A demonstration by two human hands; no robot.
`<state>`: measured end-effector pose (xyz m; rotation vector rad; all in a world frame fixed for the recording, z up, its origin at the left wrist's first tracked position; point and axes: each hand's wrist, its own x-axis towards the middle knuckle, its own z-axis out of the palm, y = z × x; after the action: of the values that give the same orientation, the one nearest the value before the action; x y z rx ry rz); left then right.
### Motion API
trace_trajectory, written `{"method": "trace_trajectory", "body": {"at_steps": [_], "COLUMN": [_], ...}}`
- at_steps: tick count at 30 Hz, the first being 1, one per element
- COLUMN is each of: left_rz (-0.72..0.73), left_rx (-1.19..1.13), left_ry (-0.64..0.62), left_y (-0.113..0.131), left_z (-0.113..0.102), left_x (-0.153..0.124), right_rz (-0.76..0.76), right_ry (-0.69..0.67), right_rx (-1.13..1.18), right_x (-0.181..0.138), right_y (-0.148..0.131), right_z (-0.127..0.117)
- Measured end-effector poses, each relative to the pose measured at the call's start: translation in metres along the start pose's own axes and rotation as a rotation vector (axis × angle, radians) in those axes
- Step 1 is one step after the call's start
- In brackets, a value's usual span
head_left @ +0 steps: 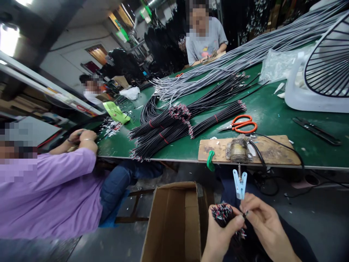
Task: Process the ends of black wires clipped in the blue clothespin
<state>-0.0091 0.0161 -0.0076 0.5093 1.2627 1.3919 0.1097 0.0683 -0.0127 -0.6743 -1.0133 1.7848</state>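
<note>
My left hand (222,236) is wrapped round a bundle of black wires (224,214) with red and white stripped ends, held low below the table edge. My right hand (263,220) pinches one wire end from that bundle between thumb and fingers. Just above my hands a light blue clip (240,183) hangs from a small metal device (238,150) fixed on a wooden board (272,149) at the table's front edge. A green clamp (210,161) grips the board's left end.
Orange scissors (241,124), tied black wire bundles (169,131) and long grey cables (245,54) lie on the green table (272,109). A white fan (321,69) stands right. An open cardboard box (174,222) sits below left. A person in purple (54,189) works left; others sit farther back.
</note>
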Motion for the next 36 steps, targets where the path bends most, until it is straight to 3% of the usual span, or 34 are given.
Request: {"method": "trace_trajectory", "body": {"at_steps": [2, 4, 8, 11, 23, 30, 33, 36], "left_rz": [0.065, 0.156, 0.355, 0.415, 0.387, 0.372, 0.367, 0.343], "left_rx": [0.032, 0.125, 0.293, 0.323, 0.316, 0.34, 0.372, 0.377], "left_ry": [-0.097, -0.148, -0.118, -0.073, -0.066, -0.024, -0.019, -0.072], "left_y": [0.009, 0.02, 0.037, 0.043, 0.044, 0.043, 0.047, 0.047], "left_z": [-0.001, 0.001, 0.005, 0.007, 0.01, 0.009, 0.009, 0.008], "left_x": [0.004, 0.007, 0.009, 0.01, 0.023, 0.02, 0.017, 0.013], "right_rz": [0.197, 0.319, 0.313, 0.301, 0.297, 0.383, 0.331, 0.248], "right_ry": [-0.08, -0.118, -0.032, -0.048, -0.064, -0.029, -0.023, 0.045], "right_rx": [0.216, 0.284, 0.244, 0.277, 0.342, 0.367, 0.285, 0.044], "right_x": [0.003, 0.01, 0.034, 0.051, 0.058, 0.053, 0.044, 0.03], "right_y": [-0.004, -0.01, -0.018, -0.017, -0.025, -0.006, 0.0, -0.005], "right_z": [0.0, -0.002, -0.005, 0.0, 0.009, -0.009, -0.024, -0.035]}}
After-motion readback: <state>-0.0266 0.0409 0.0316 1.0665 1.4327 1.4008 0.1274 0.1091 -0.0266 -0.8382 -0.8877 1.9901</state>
